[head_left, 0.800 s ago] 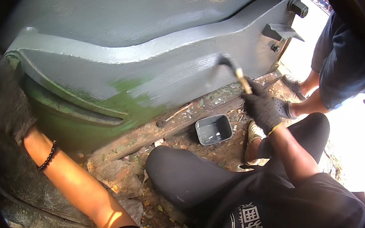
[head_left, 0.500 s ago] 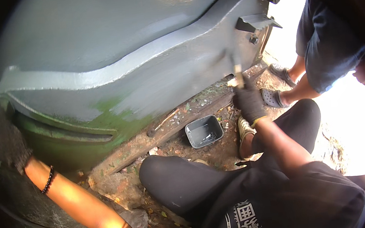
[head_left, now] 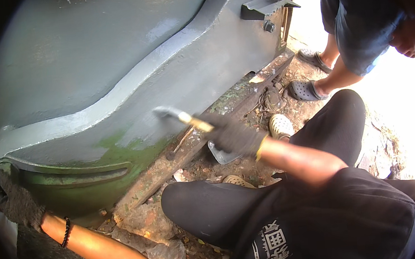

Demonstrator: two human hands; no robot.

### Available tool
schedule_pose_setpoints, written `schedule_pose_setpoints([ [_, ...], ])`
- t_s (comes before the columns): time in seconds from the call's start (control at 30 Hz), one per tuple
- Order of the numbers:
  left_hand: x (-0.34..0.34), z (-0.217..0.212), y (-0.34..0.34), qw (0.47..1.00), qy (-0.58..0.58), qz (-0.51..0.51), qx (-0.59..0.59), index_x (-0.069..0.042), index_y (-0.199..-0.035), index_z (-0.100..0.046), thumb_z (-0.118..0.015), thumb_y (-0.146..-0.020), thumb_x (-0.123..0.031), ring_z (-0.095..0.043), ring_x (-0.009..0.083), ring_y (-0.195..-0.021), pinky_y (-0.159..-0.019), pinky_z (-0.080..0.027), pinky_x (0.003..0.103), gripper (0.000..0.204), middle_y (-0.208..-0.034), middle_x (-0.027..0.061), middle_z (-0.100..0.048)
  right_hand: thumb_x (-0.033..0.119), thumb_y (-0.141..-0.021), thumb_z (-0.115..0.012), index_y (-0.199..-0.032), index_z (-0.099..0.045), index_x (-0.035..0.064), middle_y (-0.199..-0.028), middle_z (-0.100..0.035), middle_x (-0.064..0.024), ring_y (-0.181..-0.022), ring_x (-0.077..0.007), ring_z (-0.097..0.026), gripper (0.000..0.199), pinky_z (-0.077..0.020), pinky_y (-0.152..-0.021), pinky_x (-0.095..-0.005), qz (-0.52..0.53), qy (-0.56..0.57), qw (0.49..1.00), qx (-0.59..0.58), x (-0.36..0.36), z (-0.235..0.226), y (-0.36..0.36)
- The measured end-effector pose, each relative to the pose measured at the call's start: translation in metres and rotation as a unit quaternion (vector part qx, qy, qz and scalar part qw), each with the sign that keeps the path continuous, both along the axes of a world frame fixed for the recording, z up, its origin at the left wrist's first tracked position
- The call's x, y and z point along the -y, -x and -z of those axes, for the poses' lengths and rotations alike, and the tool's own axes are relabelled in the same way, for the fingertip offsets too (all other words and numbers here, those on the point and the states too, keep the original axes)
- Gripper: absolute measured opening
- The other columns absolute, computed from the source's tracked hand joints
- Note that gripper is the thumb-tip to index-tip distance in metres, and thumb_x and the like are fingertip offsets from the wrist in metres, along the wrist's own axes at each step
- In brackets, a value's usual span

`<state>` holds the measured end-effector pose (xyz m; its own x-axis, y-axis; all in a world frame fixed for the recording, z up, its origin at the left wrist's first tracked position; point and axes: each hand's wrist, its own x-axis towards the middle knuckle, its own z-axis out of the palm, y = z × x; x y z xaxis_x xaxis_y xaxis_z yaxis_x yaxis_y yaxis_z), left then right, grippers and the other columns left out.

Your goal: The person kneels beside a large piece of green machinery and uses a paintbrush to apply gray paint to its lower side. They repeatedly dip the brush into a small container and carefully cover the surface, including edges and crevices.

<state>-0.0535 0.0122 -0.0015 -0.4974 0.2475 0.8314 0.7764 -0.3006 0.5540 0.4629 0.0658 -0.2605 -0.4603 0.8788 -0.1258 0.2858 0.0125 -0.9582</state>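
Note:
My right hand (head_left: 236,135), in a dark glove, is closed round the pale handle of a paintbrush (head_left: 194,121). Its blurred bristle end lies against the lower side of a big metal casing (head_left: 139,106), just right of where grey paint meets green. At the far left my left hand (head_left: 20,202), also gloved, grips the casing's edge by the curved end of a raised ridge; its fingertips are in shadow. Under my right hand sits a small grey paint tub (head_left: 222,154), partly hidden by the glove.
A rusty, paint-flecked beam (head_left: 159,172) runs along the casing's foot. A bracket (head_left: 265,7) and a bolt (head_left: 269,26) stick out at the upper right. Beyond my knee, another person in dark shorts and grey clogs (head_left: 305,90) stands on the littered dirt.
My right hand has swept the paintbrush left and down along the casing, from its right end to near the green patch, and now covers part of the tub. The view has shifted slightly.

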Motion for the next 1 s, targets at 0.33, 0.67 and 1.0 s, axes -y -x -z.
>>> schedule_pose_setpoints([
  [0.33, 0.013, -0.007, -0.072, 0.93, 0.09, -0.332, -0.127, -0.004, -0.121, -0.077, -0.058, -0.105, -0.056, -0.072, 0.0235, -0.111, -0.101, -0.051, 0.039, 0.058, -0.119, 0.0099, -0.078, 0.004, -0.093, -0.066, -0.153, -0.053, 0.0101, -0.086, -0.062, -0.0057, -0.063, -0.0131, -0.057, 0.062, -0.046, -0.052, -0.0303, 0.412, -0.004, 0.911, -0.016, -0.049, 0.043, -0.156],
  [0.67, 0.003, 0.0, -0.104, 0.963, 0.048, -0.252, -0.077, -0.001, -0.124, -0.074, -0.071, -0.101, -0.049, -0.072, 0.0246, -0.108, -0.099, -0.054, 0.035, 0.053, -0.121, 0.0123, -0.078, 0.016, -0.103, -0.058, -0.158, -0.047, 0.0066, -0.109, -0.069, -0.0212, -0.094, -0.0337, -0.069, 0.057, -0.0554, -0.08, -0.0469, -0.146, -0.108, 0.982, -0.05, 0.073, -0.006, 0.066],
  [1.0, 0.008, 0.001, -0.024, 0.998, -0.016, -0.003, -0.054, 0.006, -0.119, -0.073, -0.073, -0.102, -0.019, -0.072, 0.02, -0.103, -0.095, -0.058, 0.028, 0.03, -0.114, 0.0127, -0.077, 0.012, -0.096, -0.068, -0.151, -0.059, 0.0071, -0.086, -0.061, -0.0007, -0.064, -0.0073, -0.052, 0.055, -0.0445, -0.056, -0.026, 0.156, 0.031, 0.982, -0.102, -0.005, -0.036, -0.035],
])
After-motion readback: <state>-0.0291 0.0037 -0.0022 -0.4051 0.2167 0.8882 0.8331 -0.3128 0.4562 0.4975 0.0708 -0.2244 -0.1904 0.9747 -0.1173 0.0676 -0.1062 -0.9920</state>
